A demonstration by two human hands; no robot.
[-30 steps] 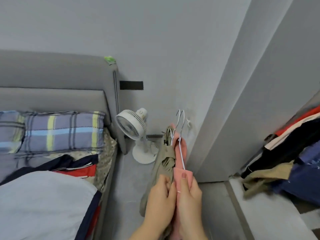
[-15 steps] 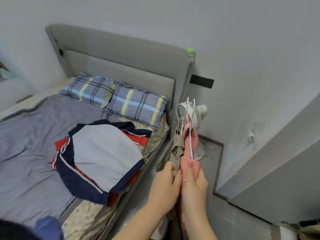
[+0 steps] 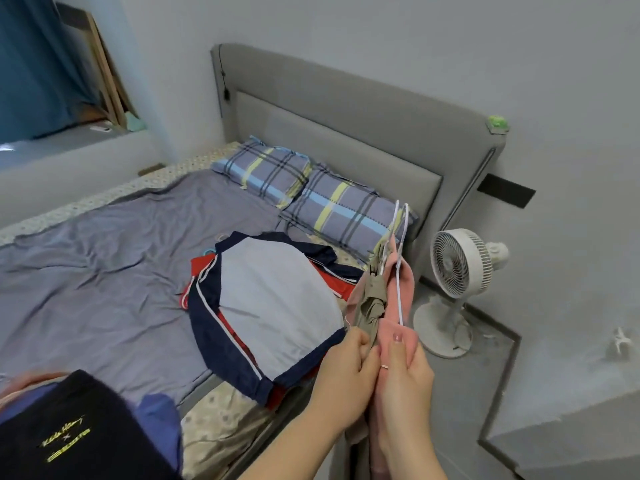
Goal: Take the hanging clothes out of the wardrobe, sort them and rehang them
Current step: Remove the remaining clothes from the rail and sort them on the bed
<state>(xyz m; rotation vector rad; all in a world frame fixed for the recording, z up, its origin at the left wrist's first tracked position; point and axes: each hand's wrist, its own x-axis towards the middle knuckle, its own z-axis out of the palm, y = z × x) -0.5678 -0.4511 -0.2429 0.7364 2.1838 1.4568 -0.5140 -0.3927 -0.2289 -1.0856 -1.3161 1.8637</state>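
Left hand and right hand side by side, fingers curled tight round khaki piece and pink top, with hangers pointing far. Held over the right edge of the bed, just right of the pile. Best laid flat beside the pile, hooks all one way, untangled.

Two hands hold hangered clothes beside the bed

Left hand and right hand grip pink garment and khaki garment on white hangers, lower centre; fan to the right.
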